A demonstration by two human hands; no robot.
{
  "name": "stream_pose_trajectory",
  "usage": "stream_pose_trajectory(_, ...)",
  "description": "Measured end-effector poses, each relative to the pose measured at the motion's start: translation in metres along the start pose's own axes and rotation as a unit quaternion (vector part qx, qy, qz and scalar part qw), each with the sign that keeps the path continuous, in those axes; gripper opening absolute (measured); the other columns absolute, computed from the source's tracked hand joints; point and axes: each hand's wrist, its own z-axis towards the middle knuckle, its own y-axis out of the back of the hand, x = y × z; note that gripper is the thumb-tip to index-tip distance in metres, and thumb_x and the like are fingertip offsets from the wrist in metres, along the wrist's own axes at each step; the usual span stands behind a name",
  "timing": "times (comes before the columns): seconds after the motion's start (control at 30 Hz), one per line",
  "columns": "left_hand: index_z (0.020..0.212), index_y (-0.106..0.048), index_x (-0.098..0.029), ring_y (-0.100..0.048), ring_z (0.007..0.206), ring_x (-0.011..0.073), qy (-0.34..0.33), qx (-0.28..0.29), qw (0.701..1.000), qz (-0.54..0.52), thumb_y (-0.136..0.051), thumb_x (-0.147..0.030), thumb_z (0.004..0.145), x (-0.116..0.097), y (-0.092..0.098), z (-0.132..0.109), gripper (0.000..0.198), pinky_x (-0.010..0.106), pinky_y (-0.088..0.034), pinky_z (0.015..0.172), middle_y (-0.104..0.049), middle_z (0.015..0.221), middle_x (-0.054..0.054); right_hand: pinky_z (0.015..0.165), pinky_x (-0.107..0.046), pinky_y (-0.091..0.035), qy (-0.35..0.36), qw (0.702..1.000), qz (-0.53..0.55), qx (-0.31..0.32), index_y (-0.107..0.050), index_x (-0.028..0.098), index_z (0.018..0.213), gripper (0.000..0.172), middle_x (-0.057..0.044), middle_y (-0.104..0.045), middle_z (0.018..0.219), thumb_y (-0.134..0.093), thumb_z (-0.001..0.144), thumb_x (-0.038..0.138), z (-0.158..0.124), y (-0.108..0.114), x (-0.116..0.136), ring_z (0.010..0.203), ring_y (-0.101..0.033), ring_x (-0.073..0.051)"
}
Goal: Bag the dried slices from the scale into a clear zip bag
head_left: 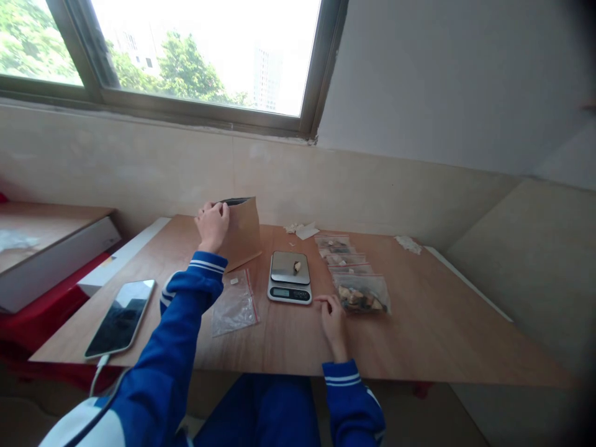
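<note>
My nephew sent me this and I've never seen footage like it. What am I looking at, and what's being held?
This is one picture, taken by a camera worn on a person's head, looking down at their own bare hands. Their left hand holds a brown paper bag upright by its top. Their right hand rests on the wooden table beside a zip bag of brown pieces. A digital kitchen scale with a small piece on it stands between the hands; a clear plastic bag and a phone lie to the left.
</note>
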Motion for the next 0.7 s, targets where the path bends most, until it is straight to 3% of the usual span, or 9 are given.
stream_pose_trajectory(0.13, 0.086, -0.069, -0.018, -0.062, 0.090, 0.0245, -0.043, -0.030, 0.998, -0.036, -0.039, -0.039, 0.092, -0.001, 0.018, -0.047, 0.037, 0.037, -0.046, 0.082, -0.065, 0.101, 0.011, 0.077, -0.035, -0.048, 0.026, 1.000, -0.009, -0.009, -0.067, 0.019, 0.081, 0.030, -0.007, -0.062, 0.083, -0.038, 0.086, 0.019, 0.000, 0.001, 0.005, 0.081, -0.061, -0.021)
stream_pose_trajectory(0.2, 0.097, -0.065, -0.021, -0.064, 0.086, 0.0202, -0.049, -0.048, 0.994, -0.087, -0.045, -0.036, 0.090, -0.008, 0.033, -0.079, 0.026, 0.031, -0.048, 0.076, -0.066, 0.102, 0.007, 0.079, -0.035, -0.049, 0.060, 0.998, -0.010, -0.017, -0.067, 0.019, 0.085, 0.030, -0.007, -0.062, 0.086, -0.037, 0.088, 0.017, -0.005, 0.001, 0.019, 0.085, -0.062, -0.021)
stream_pose_trajectory(0.27, 0.107, -0.060, -0.021, -0.065, 0.082, 0.0187, -0.024, -0.058, 0.992, -0.110, -0.053, -0.032, 0.086, -0.012, 0.046, -0.108, 0.025, 0.029, -0.048, 0.070, -0.067, 0.103, 0.006, 0.084, -0.036, -0.050, 0.104, 0.994, -0.002, -0.017, -0.067, 0.019, 0.093, 0.030, -0.008, -0.063, 0.092, -0.037, 0.089, 0.015, -0.014, 0.001, 0.047, 0.093, -0.062, -0.021)
stream_pose_trajectory(0.37, 0.106, -0.060, -0.020, -0.068, 0.080, 0.0190, -0.018, 0.025, 0.993, -0.118, -0.057, -0.032, 0.083, -0.010, 0.056, -0.139, 0.026, 0.027, -0.049, 0.066, -0.070, 0.097, 0.005, 0.095, -0.035, -0.049, 0.176, 0.983, 0.029, 0.050, -0.062, 0.022, 0.115, 0.036, -0.009, -0.064, 0.110, -0.036, 0.092, 0.012, -0.031, -0.004, 0.108, 0.109, -0.060, -0.019)
stream_pose_trajectory(0.47, 0.095, -0.066, -0.024, -0.070, 0.079, 0.0202, -0.066, 0.117, 0.986, -0.101, -0.054, -0.039, 0.085, 0.002, 0.059, -0.153, 0.022, 0.027, -0.050, 0.066, -0.073, 0.086, 0.003, 0.105, -0.039, -0.045, 0.211, 0.970, 0.030, 0.121, -0.047, 0.022, 0.137, 0.044, -0.010, -0.055, 0.134, -0.036, 0.095, 0.016, -0.042, -0.017, 0.165, 0.127, -0.050, -0.020)
stream_pose_trajectory(0.53, 0.091, -0.068, -0.025, -0.071, 0.075, 0.0196, -0.082, 0.137, 0.981, -0.111, -0.053, -0.043, 0.085, 0.010, 0.061, -0.156, 0.024, 0.026, -0.050, 0.065, -0.074, 0.080, 0.001, 0.108, -0.046, -0.042, 0.221, 0.967, -0.008, 0.129, -0.039, 0.015, 0.144, 0.048, -0.014, -0.047, 0.143, -0.039, 0.096, 0.022, -0.045, -0.029, 0.186, 0.135, -0.041, -0.026)
stream_pose_trajectory(0.6, 0.090, -0.068, -0.025, -0.071, 0.070, 0.0191, -0.072, 0.125, 0.981, -0.132, -0.052, -0.045, 0.084, 0.016, 0.062, -0.158, 0.026, 0.025, -0.051, 0.062, -0.074, 0.076, 0.001, 0.109, -0.051, -0.041, 0.224, 0.964, -0.039, 0.134, -0.043, 0.012, 0.142, 0.047, -0.016, -0.050, 0.141, -0.039, 0.096, 0.024, -0.046, -0.039, 0.191, 0.135, -0.041, -0.029)
stream_pose_trajectory(0.7, 0.087, -0.067, -0.024, -0.071, 0.065, 0.0191, -0.043, 0.107, 0.981, -0.157, -0.052, -0.046, 0.084, 0.017, 0.063, -0.163, 0.027, 0.024, -0.050, 0.056, -0.072, 0.071, 0.001, 0.101, -0.047, -0.048, 0.208, 0.961, -0.085, 0.158, -0.060, 0.013, 0.124, 0.036, -0.015, -0.067, 0.120, -0.036, 0.097, 0.018, -0.046, -0.045, 0.186, 0.122, -0.056, -0.028)
